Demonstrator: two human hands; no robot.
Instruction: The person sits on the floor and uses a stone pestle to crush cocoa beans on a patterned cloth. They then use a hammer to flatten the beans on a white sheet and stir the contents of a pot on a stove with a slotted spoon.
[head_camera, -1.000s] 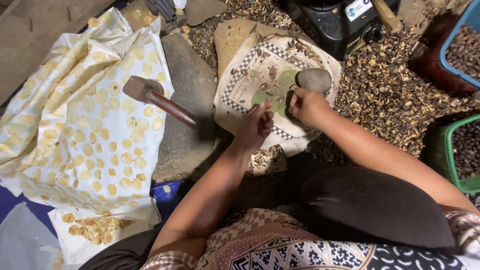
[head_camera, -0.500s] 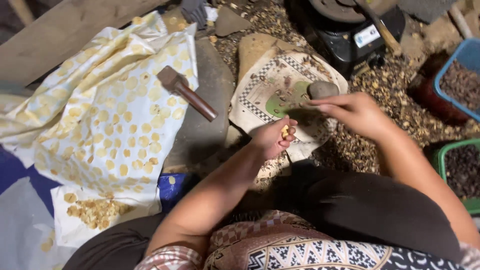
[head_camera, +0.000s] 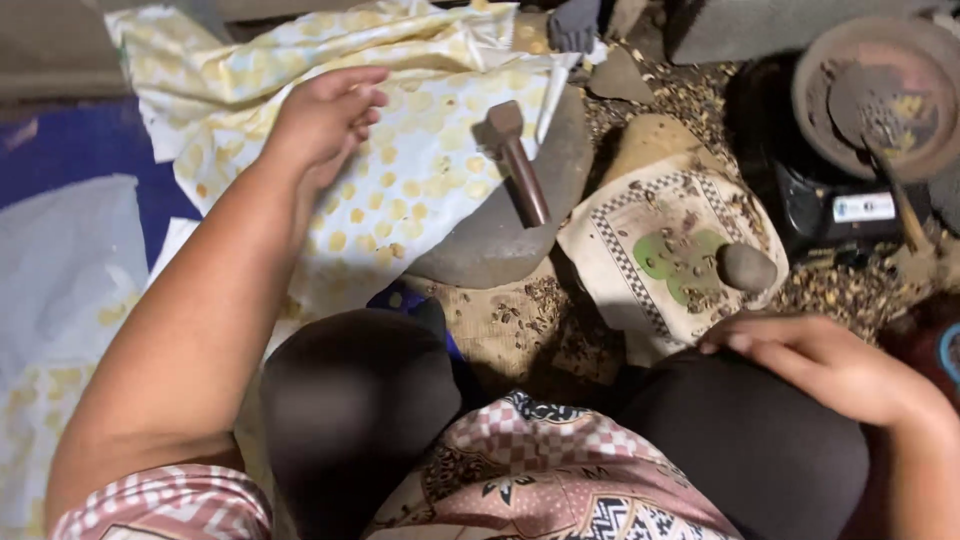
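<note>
Head view: left hand (head_camera: 325, 115) open, empty, over the yellow-dotted cloth (head_camera: 400, 190)
Right hand (head_camera: 825, 365): loosely open on the knee — holding nothing
Hammer (head_camera: 520, 170): on flat stone (head_camera: 500, 240), cloth's right edge
Risk: a sweeping arm could knock it off — or scatter shells

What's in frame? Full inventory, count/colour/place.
white cloth with yellow dots: 1, spread at upper left
wooden-handled hammer: 1, brown, on the flat grey stone
flat grey stone: 1, centre
checker-bordered cloth with green patch: 1, cream, right of centre
small dark round stone: 1, grey-brown, on that cloth
black machine: 1, upper right
round rusty dish: 1, brown, above the machine
shell litter: many, brown, on the ground
left hand: over the dotted cloth, fingers loosely open
right hand: on the right knee, empty
</note>
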